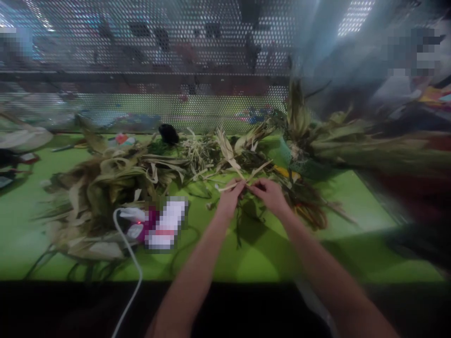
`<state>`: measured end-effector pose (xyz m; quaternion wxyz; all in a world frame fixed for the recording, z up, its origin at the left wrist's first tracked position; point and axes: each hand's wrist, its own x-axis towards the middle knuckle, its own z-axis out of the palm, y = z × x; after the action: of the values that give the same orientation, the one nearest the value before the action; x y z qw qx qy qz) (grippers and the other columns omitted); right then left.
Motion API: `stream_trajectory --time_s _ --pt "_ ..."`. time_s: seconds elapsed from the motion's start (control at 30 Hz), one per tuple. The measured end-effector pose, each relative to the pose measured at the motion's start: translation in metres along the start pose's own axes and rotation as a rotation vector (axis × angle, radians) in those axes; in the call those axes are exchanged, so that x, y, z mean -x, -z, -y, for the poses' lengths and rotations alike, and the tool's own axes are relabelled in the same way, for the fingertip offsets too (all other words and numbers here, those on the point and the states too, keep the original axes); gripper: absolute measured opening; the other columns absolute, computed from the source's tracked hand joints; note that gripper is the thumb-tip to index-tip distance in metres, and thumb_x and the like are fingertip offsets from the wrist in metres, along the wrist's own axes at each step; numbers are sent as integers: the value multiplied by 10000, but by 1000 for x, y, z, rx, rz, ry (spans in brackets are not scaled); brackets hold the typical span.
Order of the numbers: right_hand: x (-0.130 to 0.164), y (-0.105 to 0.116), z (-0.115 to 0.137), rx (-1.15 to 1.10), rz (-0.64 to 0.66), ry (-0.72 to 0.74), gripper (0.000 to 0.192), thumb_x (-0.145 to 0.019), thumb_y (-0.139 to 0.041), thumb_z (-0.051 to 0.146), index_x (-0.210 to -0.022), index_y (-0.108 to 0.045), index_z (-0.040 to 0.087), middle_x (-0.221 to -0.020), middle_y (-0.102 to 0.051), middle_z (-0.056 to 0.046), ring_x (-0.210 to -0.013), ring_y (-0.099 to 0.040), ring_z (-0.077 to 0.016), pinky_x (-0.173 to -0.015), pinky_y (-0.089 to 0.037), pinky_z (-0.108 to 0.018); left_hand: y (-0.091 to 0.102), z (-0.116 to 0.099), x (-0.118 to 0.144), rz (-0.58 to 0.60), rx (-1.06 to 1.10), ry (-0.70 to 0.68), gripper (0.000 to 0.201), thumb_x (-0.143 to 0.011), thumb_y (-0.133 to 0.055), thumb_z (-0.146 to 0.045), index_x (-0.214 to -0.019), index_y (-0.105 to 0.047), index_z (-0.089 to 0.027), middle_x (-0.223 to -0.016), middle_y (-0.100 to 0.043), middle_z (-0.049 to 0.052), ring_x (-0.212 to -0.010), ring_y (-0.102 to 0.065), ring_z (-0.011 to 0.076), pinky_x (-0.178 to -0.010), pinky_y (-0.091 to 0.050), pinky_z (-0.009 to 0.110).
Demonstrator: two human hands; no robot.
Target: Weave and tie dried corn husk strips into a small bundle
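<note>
My left hand and my right hand are close together above the middle of the green table. Both have their fingers pinched on thin, pale strips of dried husk, which cross between the fingertips. One strip end sticks out to the left of my left hand, and others point up and away. Dark, thin stems hang or lie just below the hands; which, I cannot tell. Beyond the fingers lies a loose pile of dried husks. Blur hides exactly how the strips cross.
A large heap of dried husks covers the left side. Near it lie a blurred-out phone-like object and a white cable. At the right, a green basket holds long dry leaves. A perforated metal screen stands behind.
</note>
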<state>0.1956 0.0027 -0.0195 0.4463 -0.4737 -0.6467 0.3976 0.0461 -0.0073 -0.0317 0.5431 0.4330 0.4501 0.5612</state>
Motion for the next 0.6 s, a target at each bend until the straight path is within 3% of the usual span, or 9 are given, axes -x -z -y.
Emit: stream_trajectory --time_s 0.1,0.3,0.47,0.6 --pt "0 1 0 88 7 48 246 -778 -684 422 -715 -633 190 -645 -605 7 -605 -496 -141 -577 -365 -270 -2 0 -1 -18 48 7 245 -760 -678 -399 -763 -609 -164 -626 -524 -26 -533 -430 71 -497 -332 209" --pt "-1 5 -2 140 72 53 197 -774 -684 376 -713 -688 189 -671 -665 -11 -637 -566 -165 -587 -397 -272 -7 -2 0 -21 328 146 268 -682 -754 -342 -716 -594 -129 -587 -499 -39 -434 -319 15 -422 -228 184" --pt "-2 7 -1 -29 26 -14 253 -759 -701 418 -860 -727 187 -819 -728 -36 -744 -632 -184 -692 -469 -291 -3 -7 2 3 155 94 277 -713 -742 -375 -730 -612 -130 -561 -448 -51 -465 -339 32 -439 -213 190" --pt "-4 8 -1 -166 -74 -37 234 -722 -717 409 -790 -726 185 -771 -712 -25 -720 -614 -175 -719 -474 -303 -3 -9 5 59 22 58 282 -762 -694 -421 -768 -622 -148 -558 -420 -56 -483 -319 51 -456 -197 209"
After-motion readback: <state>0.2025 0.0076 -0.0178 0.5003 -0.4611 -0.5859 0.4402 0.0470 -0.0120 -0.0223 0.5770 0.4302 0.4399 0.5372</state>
